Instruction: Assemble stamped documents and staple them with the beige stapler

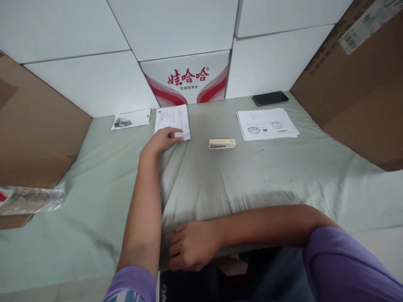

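Note:
My left hand [161, 140] reaches forward onto the lower edge of a small stack of printed papers [173, 115]. Its thumb and a finger touch the paper with a gap between them; the other fingers are partly hidden. Near the cloth's front edge, my right hand [195, 245] rests with its fingers curled and nothing seen in them. A cream stapler [222, 144] lies on the cloth to the right of the left hand. Farther right is a second stack of papers [267, 124] with round stamps on the top sheet.
A black phone [270, 98] lies behind the right stack. At the left are a white packet [131, 119] and a clear plastic bottle [34, 199]. White boxes [189, 77] line the back, and brown cartons [362, 84] stand at both sides. Pale green cloth [252, 176] covers the surface.

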The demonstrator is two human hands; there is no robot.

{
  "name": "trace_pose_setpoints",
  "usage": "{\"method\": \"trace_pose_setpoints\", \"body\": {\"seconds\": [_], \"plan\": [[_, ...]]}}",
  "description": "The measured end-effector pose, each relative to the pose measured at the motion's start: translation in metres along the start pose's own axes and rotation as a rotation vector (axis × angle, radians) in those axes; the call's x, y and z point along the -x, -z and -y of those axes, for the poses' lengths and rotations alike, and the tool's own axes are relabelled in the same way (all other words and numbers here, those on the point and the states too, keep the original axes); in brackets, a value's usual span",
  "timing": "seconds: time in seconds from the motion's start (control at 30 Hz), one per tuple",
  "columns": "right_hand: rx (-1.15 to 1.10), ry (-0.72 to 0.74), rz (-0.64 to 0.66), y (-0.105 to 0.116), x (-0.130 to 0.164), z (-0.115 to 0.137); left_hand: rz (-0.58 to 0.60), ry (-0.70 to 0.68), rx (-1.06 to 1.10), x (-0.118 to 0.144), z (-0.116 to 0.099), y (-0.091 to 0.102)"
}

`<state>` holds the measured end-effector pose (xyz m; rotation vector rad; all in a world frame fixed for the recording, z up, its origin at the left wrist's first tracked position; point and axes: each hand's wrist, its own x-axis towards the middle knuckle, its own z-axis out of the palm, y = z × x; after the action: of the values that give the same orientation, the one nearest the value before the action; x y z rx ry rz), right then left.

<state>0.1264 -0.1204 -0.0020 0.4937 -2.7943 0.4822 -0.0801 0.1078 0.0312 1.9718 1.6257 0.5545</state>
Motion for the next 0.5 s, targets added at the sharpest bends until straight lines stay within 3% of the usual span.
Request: {"method": "trace_pose_setpoints", "body": {"seconds": [0.5], "plan": [[-0.018, -0.004, -0.004, -0.0014, -0.0001, -0.0009, 0.022, -0.005, -0.006, -0.0024, 0.0012, 0.0018]]}}
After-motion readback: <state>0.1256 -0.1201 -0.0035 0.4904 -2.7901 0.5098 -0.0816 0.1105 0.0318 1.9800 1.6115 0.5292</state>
